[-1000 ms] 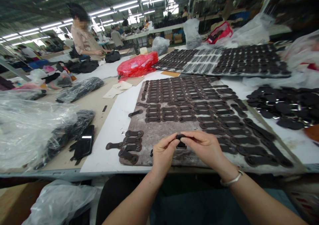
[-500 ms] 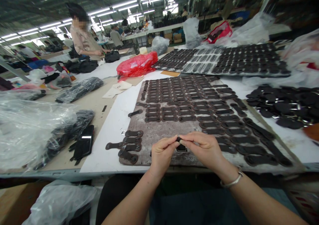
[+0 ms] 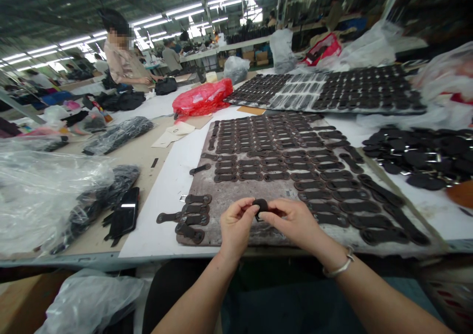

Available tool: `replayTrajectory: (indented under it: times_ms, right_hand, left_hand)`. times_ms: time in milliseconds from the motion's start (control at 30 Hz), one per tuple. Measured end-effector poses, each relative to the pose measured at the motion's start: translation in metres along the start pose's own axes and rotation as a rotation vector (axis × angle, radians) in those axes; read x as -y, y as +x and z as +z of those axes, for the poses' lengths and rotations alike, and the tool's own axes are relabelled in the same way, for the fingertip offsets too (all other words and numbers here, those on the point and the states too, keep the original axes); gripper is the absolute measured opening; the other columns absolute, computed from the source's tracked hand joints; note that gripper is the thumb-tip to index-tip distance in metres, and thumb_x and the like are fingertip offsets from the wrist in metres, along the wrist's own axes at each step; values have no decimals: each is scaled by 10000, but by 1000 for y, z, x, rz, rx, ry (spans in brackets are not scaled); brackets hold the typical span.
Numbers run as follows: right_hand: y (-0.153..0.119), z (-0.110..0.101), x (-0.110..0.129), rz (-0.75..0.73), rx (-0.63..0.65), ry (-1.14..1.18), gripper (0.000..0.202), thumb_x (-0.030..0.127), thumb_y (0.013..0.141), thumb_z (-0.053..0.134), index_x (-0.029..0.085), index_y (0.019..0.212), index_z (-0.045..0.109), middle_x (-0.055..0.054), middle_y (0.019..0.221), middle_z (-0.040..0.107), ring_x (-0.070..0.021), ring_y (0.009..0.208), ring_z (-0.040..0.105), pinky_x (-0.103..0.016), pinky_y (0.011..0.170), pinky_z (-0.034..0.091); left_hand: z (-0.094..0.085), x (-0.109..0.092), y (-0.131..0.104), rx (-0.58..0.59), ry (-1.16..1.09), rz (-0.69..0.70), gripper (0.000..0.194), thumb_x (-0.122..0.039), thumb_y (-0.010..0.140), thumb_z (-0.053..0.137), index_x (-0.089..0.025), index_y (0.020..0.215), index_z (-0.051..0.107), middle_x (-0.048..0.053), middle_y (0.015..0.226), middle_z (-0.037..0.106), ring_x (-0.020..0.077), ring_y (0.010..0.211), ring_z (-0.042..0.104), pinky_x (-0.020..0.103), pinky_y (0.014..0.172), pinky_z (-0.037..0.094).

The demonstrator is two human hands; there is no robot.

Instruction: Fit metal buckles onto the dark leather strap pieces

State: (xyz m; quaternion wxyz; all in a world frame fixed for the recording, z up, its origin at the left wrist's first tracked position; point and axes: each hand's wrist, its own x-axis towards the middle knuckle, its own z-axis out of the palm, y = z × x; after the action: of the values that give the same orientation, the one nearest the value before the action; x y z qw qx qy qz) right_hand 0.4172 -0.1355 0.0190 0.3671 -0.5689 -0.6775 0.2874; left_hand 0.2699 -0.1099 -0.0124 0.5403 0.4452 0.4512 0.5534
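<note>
My left hand (image 3: 235, 224) and my right hand (image 3: 295, 221) meet over the near edge of a brown work board (image 3: 240, 196). Between their fingertips they pinch one small dark leather tab (image 3: 261, 205), folded over so its rounded end shows. The board is covered with rows of the same dark leather tabs (image 3: 273, 147), laid flat. A few more tabs (image 3: 190, 216) lie at the board's near left corner, beside my left hand. A silver bangle (image 3: 338, 267) sits on my right wrist.
A heap of finished dark pieces (image 3: 417, 154) lies to the right, a second filled board (image 3: 332, 90) behind. Left: a black phone (image 3: 125, 215), clear plastic bags (image 3: 40, 186), a red bag (image 3: 203, 97). A person (image 3: 123, 53) stands at a far table.
Both hands moved slightly left and toward me. The tab between my fingers was folded over, so its rounded end shows on top and the metal ring below it is hidden.
</note>
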Motion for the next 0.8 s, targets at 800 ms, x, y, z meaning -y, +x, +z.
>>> replayTrajectory:
  times_ms: [800]
  right_hand:
    - [-2, 9, 1, -152, -80, -76, 286, 310, 841, 566, 180, 589, 526, 31, 551, 484, -111, 541, 465, -228, 532, 334]
  left_hand:
    - [-10, -4, -1, 229, 137, 14, 259, -331, 827, 557, -153, 640, 566, -21, 641, 470, 109, 658, 428, 228, 647, 350]
